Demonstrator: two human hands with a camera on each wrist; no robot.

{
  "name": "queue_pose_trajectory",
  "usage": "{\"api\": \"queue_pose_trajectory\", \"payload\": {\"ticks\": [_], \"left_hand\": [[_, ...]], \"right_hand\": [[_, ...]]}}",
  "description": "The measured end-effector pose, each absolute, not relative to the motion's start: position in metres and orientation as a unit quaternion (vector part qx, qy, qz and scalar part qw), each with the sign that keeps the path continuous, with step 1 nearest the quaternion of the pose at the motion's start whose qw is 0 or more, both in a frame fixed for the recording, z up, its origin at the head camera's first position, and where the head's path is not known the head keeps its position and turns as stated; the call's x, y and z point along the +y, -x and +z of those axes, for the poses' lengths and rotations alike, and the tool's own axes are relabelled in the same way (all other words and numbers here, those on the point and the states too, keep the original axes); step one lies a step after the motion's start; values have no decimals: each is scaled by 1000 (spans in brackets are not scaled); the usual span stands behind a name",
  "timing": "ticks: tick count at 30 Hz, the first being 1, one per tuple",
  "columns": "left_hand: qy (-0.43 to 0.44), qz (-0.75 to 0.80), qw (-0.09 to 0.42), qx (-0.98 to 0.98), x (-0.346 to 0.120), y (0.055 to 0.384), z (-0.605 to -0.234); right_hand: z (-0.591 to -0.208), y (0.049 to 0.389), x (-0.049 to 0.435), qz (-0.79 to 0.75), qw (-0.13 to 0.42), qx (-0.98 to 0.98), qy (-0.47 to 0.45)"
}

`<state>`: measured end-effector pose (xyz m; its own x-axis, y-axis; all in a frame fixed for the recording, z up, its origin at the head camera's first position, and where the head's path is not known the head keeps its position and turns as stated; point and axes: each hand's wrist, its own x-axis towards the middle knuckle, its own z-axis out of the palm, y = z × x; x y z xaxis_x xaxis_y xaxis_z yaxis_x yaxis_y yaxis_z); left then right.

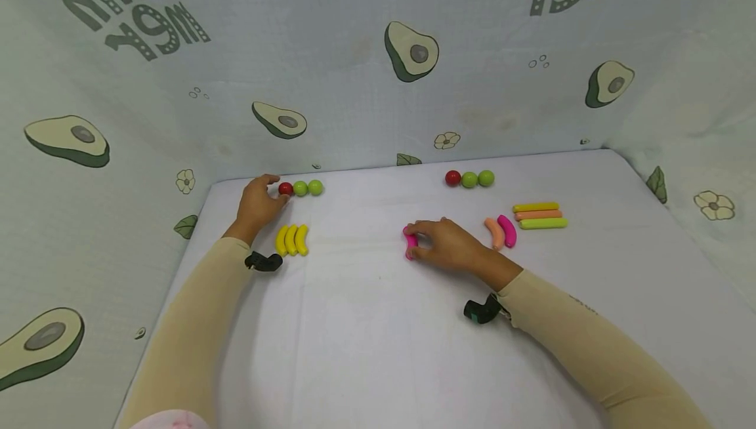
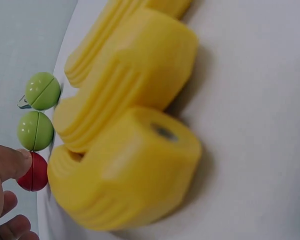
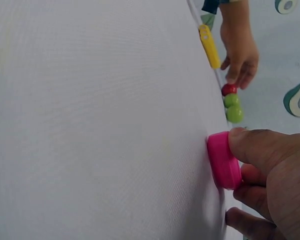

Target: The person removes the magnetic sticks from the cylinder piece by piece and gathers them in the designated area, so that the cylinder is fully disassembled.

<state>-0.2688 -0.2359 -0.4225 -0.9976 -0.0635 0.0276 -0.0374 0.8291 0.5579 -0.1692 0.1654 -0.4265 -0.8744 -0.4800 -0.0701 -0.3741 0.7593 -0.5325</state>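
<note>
On the table's right half, my right hand (image 1: pixel 445 244) pinches a pink banana-shaped piece (image 3: pixel 223 161) between thumb and fingers, its lower edge at the white cloth. My left hand (image 1: pixel 260 203) is at the back left, beside a red ball (image 1: pixel 286 188). Its thumb touches that ball, while the other fingers look apart from it in the left wrist view. Two green balls (image 1: pixel 308 187) continue the row to the right of the red one. Nearer the left forearm lie several yellow toy bananas (image 2: pixel 125 170) side by side, large in the left wrist view.
Another row of a red ball (image 1: pixel 453 178) and two green balls (image 1: pixel 478 179) stands at the back right. An orange curved piece (image 1: pixel 495 233) and a pink one (image 1: pixel 506 231) lie right of my right hand. Several coloured sticks (image 1: pixel 540 215) lie farther right. A patterned cloth (image 1: pixel 354 101) hangs behind.
</note>
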Motion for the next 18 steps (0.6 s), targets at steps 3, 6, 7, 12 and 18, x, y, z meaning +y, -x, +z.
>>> {"api": "queue_pose_trajectory", "payload": {"ticks": [3, 6, 7, 12, 18], "left_hand": [[-25, -293, 42, -955, -234, 266, -420], [-17, -304, 70, -950, -230, 262, -418], [-13, -309, 81, -948, -229, 261, -417], [18, -323, 127, -938, -220, 252, -410], [64, -326, 151, -931, -205, 240, -400]], "right_hand": [[-426, 169, 165, -262, 104, 932, 230], [-426, 170, 165, -266, 110, 930, 228], [-426, 170, 165, -268, 111, 930, 228], [-427, 171, 167, -279, 109, 924, 238], [-425, 170, 168, -284, 109, 924, 230]]}}
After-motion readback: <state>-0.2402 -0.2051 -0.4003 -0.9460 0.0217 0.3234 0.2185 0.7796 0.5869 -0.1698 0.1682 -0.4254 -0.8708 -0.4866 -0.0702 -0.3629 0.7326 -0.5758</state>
